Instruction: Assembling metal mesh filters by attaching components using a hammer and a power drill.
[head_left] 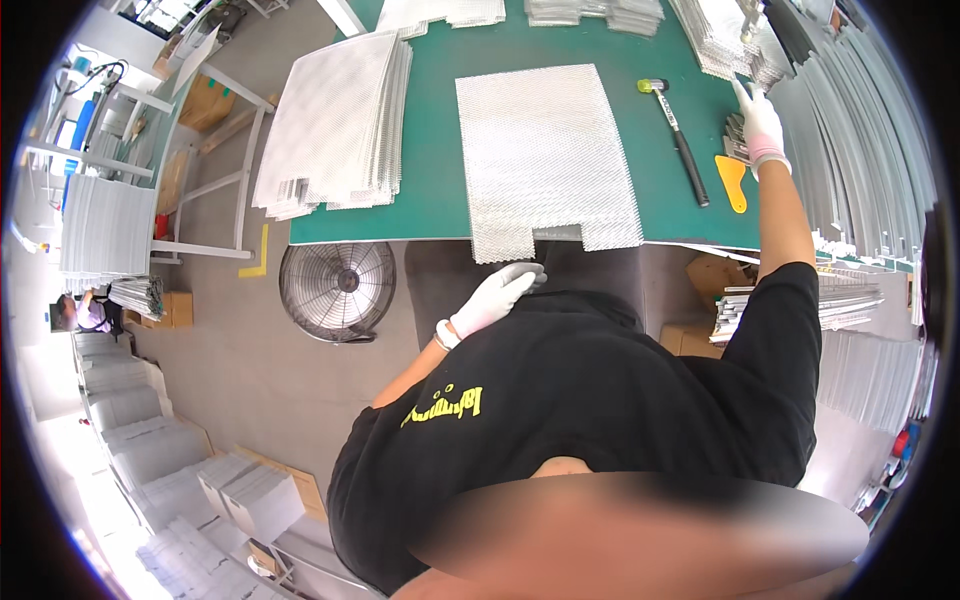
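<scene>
A silvery mesh sheet (545, 150) with a notch in its near edge lies flat on the green table (430, 170), slightly overhanging the front. My left hand (500, 295), in a white glove, rests by my body just below that notch, fingers stretched out and holding nothing that I can see. At the right, my gloved right hand (762, 122) reaches forward with fingers extended and apart. Its fingertips are at the near edge of a stack of mesh pieces (705, 40); whether they touch it I cannot tell. Small metal strips (735, 138) lie beside this hand.
Left of the single sheet stands a stack of mesh sheets (340, 120). A mallet (680, 145) and a yellow scraper (732, 185) lie near my right forearm. More mesh pieces (595, 12) sit at the back. A floor fan (338, 290) stands below the table's left front.
</scene>
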